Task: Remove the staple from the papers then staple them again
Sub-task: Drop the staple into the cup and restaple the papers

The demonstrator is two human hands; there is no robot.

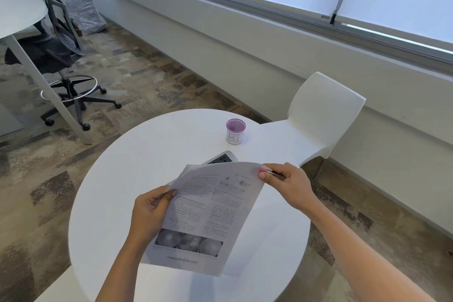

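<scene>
Printed papers (206, 213) are lifted above the round white table (137, 154), tilted, with text and dark pictures facing me. My left hand (149, 211) grips their left edge, thumb on top. My right hand (286, 184) holds a small pink and metal tool (266, 171) at the papers' upper right corner, thumb pressed near the paper edge. Whether the tool is a staple remover or a stapler I cannot tell. The staple itself is too small to see.
A pink mesh cup (235, 131) labelled "BI" stands at the table's far side. A white and black device (221, 157) lies behind the papers, partly hidden. A white chair (318, 117) stands to the right, a black office chair (61, 39) at the far left.
</scene>
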